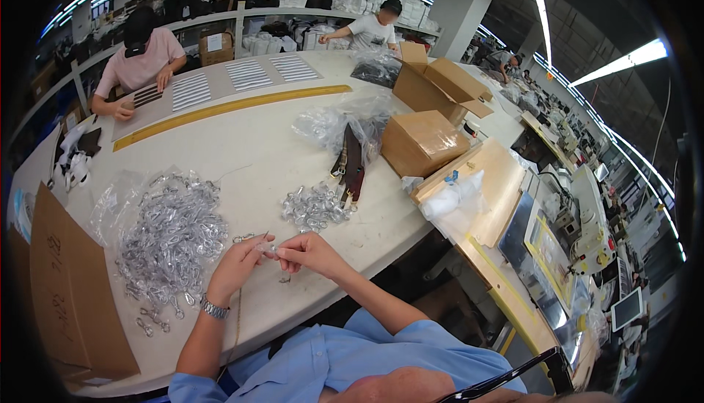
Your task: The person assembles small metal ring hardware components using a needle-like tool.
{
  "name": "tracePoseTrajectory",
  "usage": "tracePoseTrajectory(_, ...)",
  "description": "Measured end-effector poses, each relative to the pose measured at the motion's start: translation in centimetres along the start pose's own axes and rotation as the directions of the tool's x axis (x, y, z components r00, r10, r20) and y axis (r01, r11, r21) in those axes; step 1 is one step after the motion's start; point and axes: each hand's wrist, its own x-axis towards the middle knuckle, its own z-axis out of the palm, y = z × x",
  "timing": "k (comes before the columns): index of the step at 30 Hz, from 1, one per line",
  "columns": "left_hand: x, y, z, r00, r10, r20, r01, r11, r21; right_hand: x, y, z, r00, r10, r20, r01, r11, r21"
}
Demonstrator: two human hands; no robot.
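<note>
— Between the two hands, just above the table's near edge, sits the small metal clasp (pixel 270 247). Who has hold of it?

— Both do. The left hand (pixel 236 265) pinches one end with thumb and forefinger, and the right hand (pixel 312 251) pinches the other, fingertips nearly touching. The remaining fingers are curled in, not spread. The piece is too small to say whether it's wrapped or bare.

— And around it?

— Another tiny clasp (pixel 284 280) lies on the white table (pixel 249 154) just below the right hand. Left of the wrist lies a big heap of clasps (pixel 172 238) on clear plastic, with a few loose ones (pixel 150 321) strayed toward the edge. Ahead of the right hand there's a smaller pile (pixel 315 207), next to brown leather straps (pixel 350 165) poking out of a clear bag.

— How far along would you judge it?

— Early, I'd say — if the small pile is the finished lot, the large heap is what remains. Which pile is which, I can't tell for sure.

— Further out?

— Cardboard boxes (pixel 422 139), a flat cardboard sheet (pixel 70 286) at the left edge, and other people (pixel 143 55) working across the table.
</note>
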Motion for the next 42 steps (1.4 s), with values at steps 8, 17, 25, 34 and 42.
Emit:
tracePoseTrajectory(8,-0.9,3.4,0.5,0.952,-0.072,0.299,0.089,0.995,-0.043,0.3,2.1,0.4,0.996,-0.003,-0.089,-0.009,0.991,-0.134)
tracePoseTrajectory(17,-0.4,0.6,2.3,0.998,-0.002,0.067,0.003,1.000,-0.014,0.0,1.4,1.4,0.998,-0.018,-0.063,0.011,0.995,-0.103)
tracePoseTrajectory(25,0.0,-0.3,2.1,0.999,-0.042,0.009,0.043,0.996,-0.084,0.2,0.1,1.3,0.992,-0.001,-0.123,-0.024,0.978,-0.207)
tracePoseTrajectory(34,0.2,2.0,-1.8,0.891,-0.169,-0.422,-0.047,0.889,-0.456,4.0,-2.0,-0.8,0.711,-0.700,-0.063,0.227,0.313,-0.922)
tracePoseTrajectory(42,0.2,2.7,-2.2,0.801,-0.098,-0.591,-0.181,0.901,-0.395,9.7,5.6,10.0,0.777,-0.558,0.291,0.392,0.068,-0.917)
